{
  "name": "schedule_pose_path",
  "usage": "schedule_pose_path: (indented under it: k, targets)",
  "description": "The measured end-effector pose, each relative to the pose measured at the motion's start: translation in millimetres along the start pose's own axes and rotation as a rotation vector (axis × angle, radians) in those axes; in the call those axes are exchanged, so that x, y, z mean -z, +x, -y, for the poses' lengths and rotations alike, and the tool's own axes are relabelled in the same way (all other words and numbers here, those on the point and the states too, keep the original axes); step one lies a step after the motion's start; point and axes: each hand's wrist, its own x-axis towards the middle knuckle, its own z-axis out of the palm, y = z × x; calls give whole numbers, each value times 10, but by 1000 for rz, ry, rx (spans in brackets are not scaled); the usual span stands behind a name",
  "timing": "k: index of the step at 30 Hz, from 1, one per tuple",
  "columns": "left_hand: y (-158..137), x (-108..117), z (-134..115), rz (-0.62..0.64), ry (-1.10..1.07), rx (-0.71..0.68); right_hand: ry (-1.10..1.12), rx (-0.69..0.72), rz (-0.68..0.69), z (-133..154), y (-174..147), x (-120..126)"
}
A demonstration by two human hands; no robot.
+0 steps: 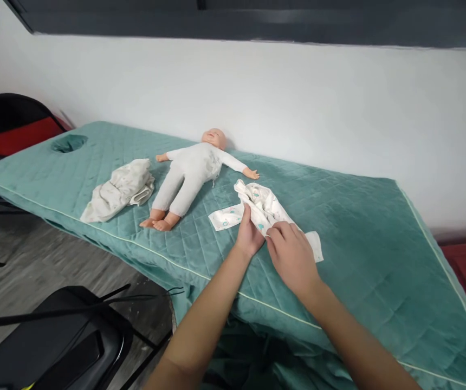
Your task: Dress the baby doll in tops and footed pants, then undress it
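A small white baby shirt [272,205] with a green print is bunched up in front of me, its sleeves stretching out to the left and right. My left hand [251,234] grips it from the near side, thumb up against the fabric. On the right, my right hand [292,252] pinches the shirt's near edge with bent fingers. Just beyond and to the left, a baby doll [188,168] in pale grey clothing lies on its back, arms spread and feet bare. To the doll's left rests a crumpled off-white printed cloth [119,190].
Everything lies on a green quilted massage bed [363,260] with a face hole [69,143] at its left end. A white wall [298,103] runs along the far side. Black chairs [58,336] stand at the lower left, and a red-and-black chair [17,132] stands behind.
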Motion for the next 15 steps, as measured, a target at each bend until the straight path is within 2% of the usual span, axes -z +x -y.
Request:
schedule_pose_path:
  k: [3, 6, 8, 11, 13, 15]
  targets:
    - [-60, -5, -42, -13, 41, 82, 213, 42, 93, 143, -105, -9]
    - [-121, 24, -77, -17, 64, 86, 463, 91, 191, 189, -102, 50]
    - [-127, 53, -83, -2, 39, 63, 539, 59, 127, 128, -20, 106]
    - [-97, 71, -70, 48, -14, 17, 421, 11, -38, -78, 186, 127]
    - [-85, 53, -65, 88, -23, -3, 277, 29, 0, -245, 326, 82]
    - [-100, 26, -66, 130, -19, 24, 227, 34, 75, -404, 435, 23]
